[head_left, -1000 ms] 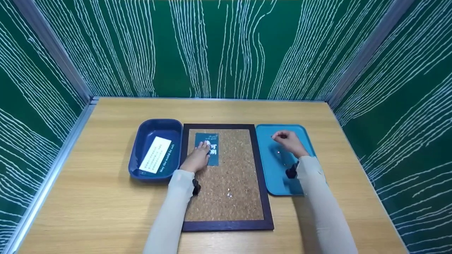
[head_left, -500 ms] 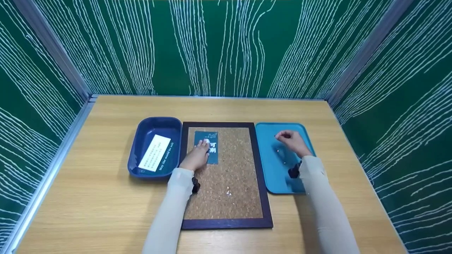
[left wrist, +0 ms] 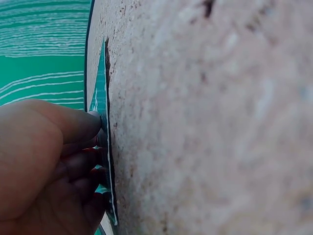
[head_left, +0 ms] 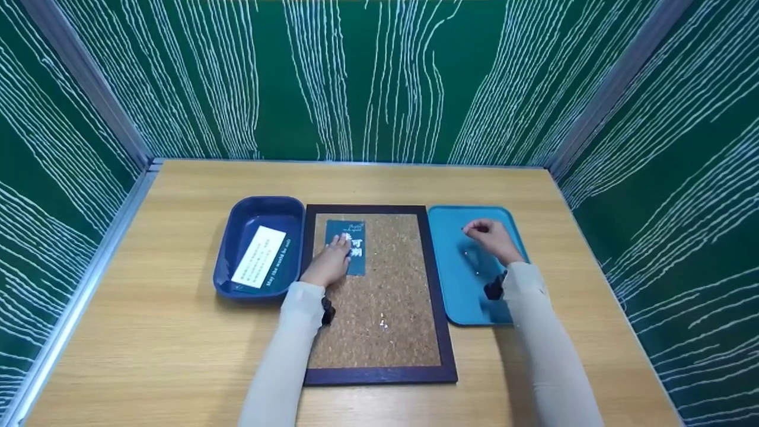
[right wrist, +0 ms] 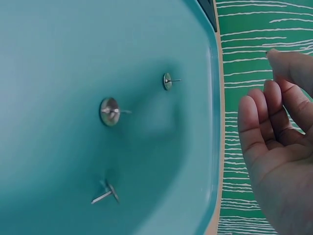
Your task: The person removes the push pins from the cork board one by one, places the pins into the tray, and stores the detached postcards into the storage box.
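In the head view my left hand (head_left: pixel 330 261) lies over a dark green bookmark (head_left: pixel 357 265) with white lettering, on the upper left of a framed cork board (head_left: pixel 403 284). The left wrist view shows the thumb and fingertips touching the bookmark (left wrist: pixel 101 88), which stands edge-on to that camera, close to the cork. My right hand (head_left: pixel 491 238) is raised over the turquoise tray (head_left: pixel 453 296), thumb and index finger pinched together. A small dark bit of a thumbtack (right wrist: pixel 268 52) shows at their tips; the rest is hidden. Below it in the tray lie metal thumbtacks (right wrist: pixel 110 111).
A navy blue basin (head_left: pixel 225 261) at the board's left holds a white printed card (head_left: pixel 259 256) and a dark green one (head_left: pixel 283 261). Small shiny pieces (head_left: pixel 383 323) lie on the lower cork. Green walls with white lines enclose the wooden table (head_left: pixel 148 332).
My right hand has shifted very slightly right over the tray, fingertips still pinched. The left hand has stayed on the bookmark. The whole head view has moved up a little.
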A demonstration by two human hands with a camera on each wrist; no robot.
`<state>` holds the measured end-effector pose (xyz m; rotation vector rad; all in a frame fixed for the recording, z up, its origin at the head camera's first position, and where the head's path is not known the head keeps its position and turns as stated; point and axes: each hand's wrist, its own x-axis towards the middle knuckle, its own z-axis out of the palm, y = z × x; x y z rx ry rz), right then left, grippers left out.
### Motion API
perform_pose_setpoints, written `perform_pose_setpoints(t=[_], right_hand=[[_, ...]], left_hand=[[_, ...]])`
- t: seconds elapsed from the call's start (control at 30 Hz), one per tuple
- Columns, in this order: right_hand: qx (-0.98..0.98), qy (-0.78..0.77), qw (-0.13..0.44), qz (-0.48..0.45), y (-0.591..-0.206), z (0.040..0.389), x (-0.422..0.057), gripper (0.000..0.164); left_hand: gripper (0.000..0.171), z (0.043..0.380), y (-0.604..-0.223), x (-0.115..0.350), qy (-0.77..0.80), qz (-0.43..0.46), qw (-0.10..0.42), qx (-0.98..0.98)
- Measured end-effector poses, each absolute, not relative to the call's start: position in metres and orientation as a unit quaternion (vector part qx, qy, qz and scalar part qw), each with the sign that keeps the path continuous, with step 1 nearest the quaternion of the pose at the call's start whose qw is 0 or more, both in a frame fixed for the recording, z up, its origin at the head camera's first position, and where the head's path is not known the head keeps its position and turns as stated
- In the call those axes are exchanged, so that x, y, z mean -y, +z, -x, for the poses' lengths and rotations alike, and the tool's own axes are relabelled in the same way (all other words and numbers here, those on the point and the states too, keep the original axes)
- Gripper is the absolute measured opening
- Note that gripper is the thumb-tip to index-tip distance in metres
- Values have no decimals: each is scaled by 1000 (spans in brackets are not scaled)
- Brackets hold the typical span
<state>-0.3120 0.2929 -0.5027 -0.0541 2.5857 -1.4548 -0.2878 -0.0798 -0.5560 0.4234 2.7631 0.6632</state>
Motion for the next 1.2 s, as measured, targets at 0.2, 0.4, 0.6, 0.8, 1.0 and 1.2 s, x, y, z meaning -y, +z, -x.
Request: perform_pose_setpoints(t=[0.2, 0.4, 0.6, 0.8, 1.0, 1.2], right_hand=[[-875, -477, 74, 14, -526, 323, -305, 31], [-874, -481, 74, 6, -530, 323, -307, 31], [-874, -479, 77, 3, -531, 324, -308, 33], [-875, -476, 84, -9, -529, 323, -309, 36], [-861, -501, 93, -9, -511, 314, -297, 34], [-853, -515, 84, 0, -520, 318, -297, 40]], left_hand=[[50, 287, -556, 80, 224, -150, 127, -955], [50, 287, -557, 80, 225, -152, 124, -954], [50, 288, -557, 80, 225, -155, 123, -954], [50, 287, -557, 79, 223, -152, 128, -954], [50, 287, -557, 80, 229, -150, 132, -953], [51, 288, -558, 80, 232, -151, 134, -952]])
